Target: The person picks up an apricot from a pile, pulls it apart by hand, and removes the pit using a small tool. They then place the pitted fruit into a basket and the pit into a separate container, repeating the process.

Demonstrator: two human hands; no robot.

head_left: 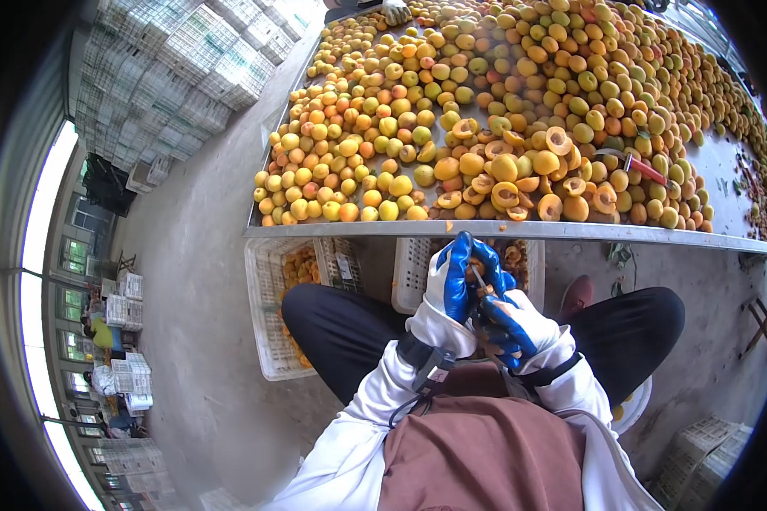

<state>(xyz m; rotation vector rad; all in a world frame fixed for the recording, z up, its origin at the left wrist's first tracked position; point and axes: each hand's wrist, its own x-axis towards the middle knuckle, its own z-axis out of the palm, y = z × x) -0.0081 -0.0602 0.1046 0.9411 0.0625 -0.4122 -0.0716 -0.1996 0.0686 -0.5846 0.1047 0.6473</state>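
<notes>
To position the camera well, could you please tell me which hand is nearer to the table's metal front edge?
Left. The left hand is just short of the metal front edge; the right hand is farther back, nearer the brown garment.

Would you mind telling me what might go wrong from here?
The thin tool in the right hand meets the fruit piece in the left hand, so a slip might nick that glove. The red-handled tool lies loose among the apricots, where its bare metal end might catch a reaching hand.
</notes>
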